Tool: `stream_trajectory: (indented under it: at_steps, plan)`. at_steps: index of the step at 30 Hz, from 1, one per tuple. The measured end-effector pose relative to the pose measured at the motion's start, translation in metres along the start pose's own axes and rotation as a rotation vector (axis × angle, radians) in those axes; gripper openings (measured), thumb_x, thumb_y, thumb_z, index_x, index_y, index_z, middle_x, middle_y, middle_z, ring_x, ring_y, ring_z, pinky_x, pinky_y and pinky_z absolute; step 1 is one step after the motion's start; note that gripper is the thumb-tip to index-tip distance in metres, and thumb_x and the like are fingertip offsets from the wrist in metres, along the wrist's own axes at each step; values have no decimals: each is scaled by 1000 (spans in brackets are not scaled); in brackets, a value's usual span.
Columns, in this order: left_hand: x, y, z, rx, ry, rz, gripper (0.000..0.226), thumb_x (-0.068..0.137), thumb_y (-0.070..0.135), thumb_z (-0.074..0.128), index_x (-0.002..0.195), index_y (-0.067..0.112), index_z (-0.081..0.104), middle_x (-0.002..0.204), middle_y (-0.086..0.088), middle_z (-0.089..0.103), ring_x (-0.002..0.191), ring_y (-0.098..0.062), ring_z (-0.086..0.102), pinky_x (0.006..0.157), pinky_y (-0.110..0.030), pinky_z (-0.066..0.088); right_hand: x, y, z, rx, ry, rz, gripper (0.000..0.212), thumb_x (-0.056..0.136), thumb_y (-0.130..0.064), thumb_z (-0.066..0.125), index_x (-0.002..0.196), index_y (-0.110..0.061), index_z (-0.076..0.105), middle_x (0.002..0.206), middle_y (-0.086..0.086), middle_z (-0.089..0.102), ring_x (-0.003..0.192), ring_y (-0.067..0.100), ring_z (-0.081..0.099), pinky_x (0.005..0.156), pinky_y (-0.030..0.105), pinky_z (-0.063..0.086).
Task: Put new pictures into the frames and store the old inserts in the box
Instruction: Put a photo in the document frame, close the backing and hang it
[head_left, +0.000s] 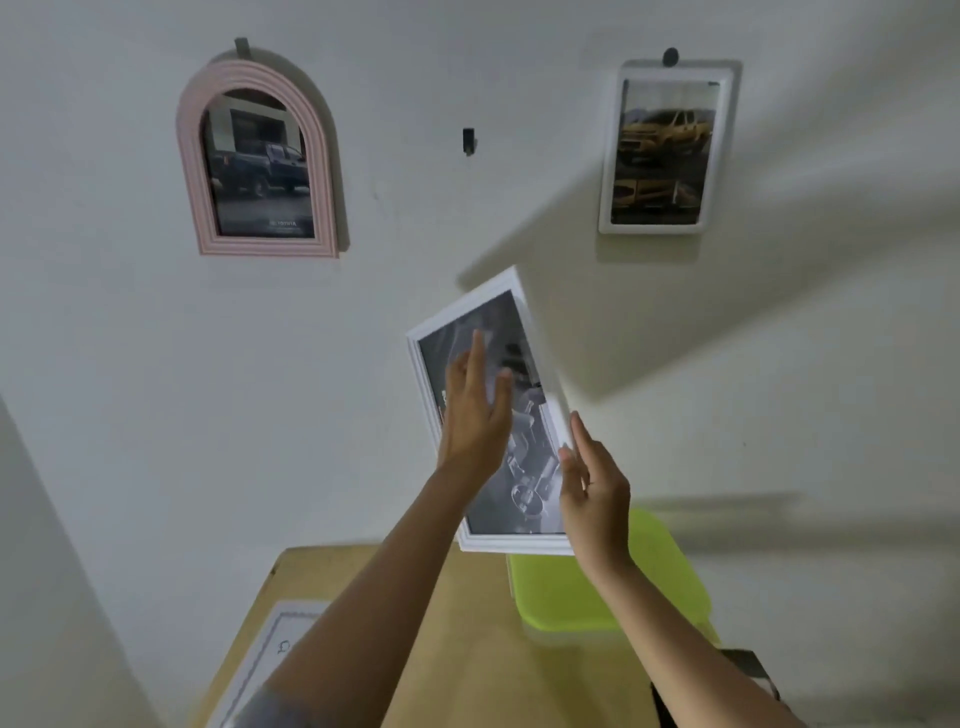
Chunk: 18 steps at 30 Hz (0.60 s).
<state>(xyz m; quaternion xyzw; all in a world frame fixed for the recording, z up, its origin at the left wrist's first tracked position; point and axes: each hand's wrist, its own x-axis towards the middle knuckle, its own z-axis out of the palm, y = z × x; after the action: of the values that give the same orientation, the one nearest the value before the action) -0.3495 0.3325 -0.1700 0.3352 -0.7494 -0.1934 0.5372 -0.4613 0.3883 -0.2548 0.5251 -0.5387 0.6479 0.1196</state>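
Observation:
A white rectangular frame (519, 499) with a grey picture is held up in front of the wall, tilted. My left hand (475, 410) lies flat on its glass with straight fingers. My right hand (592, 483) touches the frame's right edge with straight fingers. On the wall hang a pink arched frame (192, 156) with a dark truck picture and a white frame (724, 150) with a yellow car picture. An empty black hook (468, 140) sits between them. A lime-green-lidded box (670, 577) stands on the wooden table (467, 649).
A sheet with a decorative border (270, 654) lies on the table's left side. A dark object (748, 670) shows at the table's right edge. The wall stands directly behind the table.

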Motion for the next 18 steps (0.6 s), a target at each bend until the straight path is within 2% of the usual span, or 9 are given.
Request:
stream_trajectory:
  at_steps: [3, 7, 9, 11, 13, 15, 18]
  plan:
    - [-16, 11, 10, -21, -93, -103, 62, 97, 44, 31, 149, 26, 1, 155, -8, 13, 140, -18, 21, 113, -36, 21, -25, -5, -9, -115, -72, -66, 40, 93, -21, 41, 130, -7, 51, 78, 0, 59, 67, 6, 47, 58, 14, 37]
    - [-38, 3, 9, -19, -110, -212, 74, 95, 47, 36, 147, 26, -12, 153, -13, 15, 136, -32, 28, 109, -48, 31, -48, -15, -16, -262, -157, -156, 39, 92, -23, 40, 128, -13, 52, 85, -3, 63, 66, 9, 57, 49, 15, 38]
    - [-46, -1, 5, 7, -80, -243, 78, 95, 42, 41, 145, 25, -17, 155, -11, 11, 135, -34, 30, 109, -48, 31, -53, -20, -15, -349, -182, -209, 38, 89, -19, 46, 126, -12, 56, 85, -6, 65, 58, 6, 58, 44, 11, 32]
    - [-49, -5, 0, 7, -45, -295, 78, 97, 31, 41, 145, 21, -20, 157, -10, 6, 138, -30, 27, 111, -40, 28, -59, -24, -9, -393, -203, -241, 39, 85, -14, 55, 124, -12, 58, 82, -7, 65, 49, 6, 55, 41, 12, 29]
    - [-50, -14, -7, -10, -4, -344, 75, 97, 24, 37, 144, 21, -21, 154, -16, 16, 130, -32, 38, 105, -41, 38, -65, -28, 1, -391, -229, -242, 42, 84, -13, 58, 126, -14, 56, 83, -8, 65, 46, 9, 54, 37, 15, 34]
    - [-50, -29, -18, -27, 36, -380, 72, 96, 20, 33, 144, 23, -20, 144, -26, 32, 111, -37, 53, 91, -44, 48, -72, -35, 15, -362, -276, -212, 40, 88, -16, 53, 128, -17, 53, 86, -7, 65, 48, 11, 56, 34, 22, 42]
    - [-51, -55, -39, -60, 109, -463, 68, 96, 18, 32, 146, 23, -13, 133, -29, 43, 109, -42, 53, 89, -49, 48, -86, -51, 41, -322, -347, -163, 40, 90, -22, 42, 129, -20, 50, 98, -8, 65, 53, 14, 61, 36, 26, 45]
